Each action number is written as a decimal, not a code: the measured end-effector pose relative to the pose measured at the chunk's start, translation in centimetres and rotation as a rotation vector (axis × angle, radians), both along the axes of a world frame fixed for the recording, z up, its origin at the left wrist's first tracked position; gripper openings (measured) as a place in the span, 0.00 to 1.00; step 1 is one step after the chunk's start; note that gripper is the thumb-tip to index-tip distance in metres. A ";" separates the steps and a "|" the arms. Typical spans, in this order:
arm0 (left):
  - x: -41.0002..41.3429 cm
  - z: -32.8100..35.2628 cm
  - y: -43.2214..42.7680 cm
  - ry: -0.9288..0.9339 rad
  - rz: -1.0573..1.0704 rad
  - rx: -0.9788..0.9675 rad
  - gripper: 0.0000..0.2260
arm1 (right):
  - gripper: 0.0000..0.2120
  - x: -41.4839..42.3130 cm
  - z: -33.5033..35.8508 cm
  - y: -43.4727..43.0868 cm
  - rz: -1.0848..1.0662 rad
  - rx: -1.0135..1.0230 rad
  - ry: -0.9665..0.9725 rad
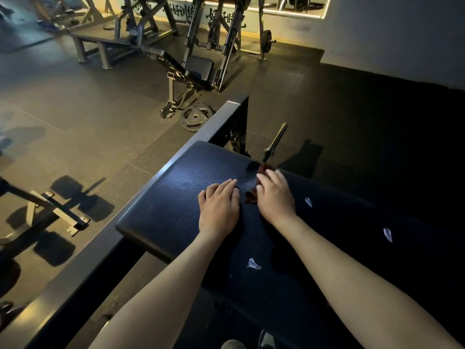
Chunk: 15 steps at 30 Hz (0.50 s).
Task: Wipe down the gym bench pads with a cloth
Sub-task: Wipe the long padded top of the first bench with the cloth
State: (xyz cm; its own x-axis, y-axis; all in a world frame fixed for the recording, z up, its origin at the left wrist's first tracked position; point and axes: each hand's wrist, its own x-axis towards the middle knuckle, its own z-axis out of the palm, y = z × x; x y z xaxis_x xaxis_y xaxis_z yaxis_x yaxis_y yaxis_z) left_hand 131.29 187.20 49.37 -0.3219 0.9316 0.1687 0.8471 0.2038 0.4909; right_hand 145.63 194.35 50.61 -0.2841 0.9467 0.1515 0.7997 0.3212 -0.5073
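Two hands [218, 210] [275, 197], one cloth [250, 198], one pad [176, 197]

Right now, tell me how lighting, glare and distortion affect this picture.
Head view: warm light from the left; glare on the bench pad; hard shadows on the floor; right side nearly black; wide-angle distortion bends edges; the cloth barely shows.

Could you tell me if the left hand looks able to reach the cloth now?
Probably yes: the left hand lies flat on the pad beside the cloth, nothing between them, though the right hand covers most of it.
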 end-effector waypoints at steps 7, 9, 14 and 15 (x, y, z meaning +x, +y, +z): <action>-0.4 0.0 0.0 -0.066 -0.009 0.032 0.19 | 0.21 -0.4 -1.0 -0.3 0.189 0.035 -0.034; -0.4 0.0 -0.1 -0.074 -0.016 0.025 0.19 | 0.22 0.5 -0.6 0.9 0.020 0.005 -0.051; -0.3 0.0 0.2 -0.066 -0.008 0.006 0.19 | 0.21 -1.8 -0.5 0.1 0.047 -0.028 -0.054; -0.4 0.0 0.4 -0.068 -0.004 0.001 0.19 | 0.21 -2.4 -0.6 -0.2 0.143 -0.030 -0.040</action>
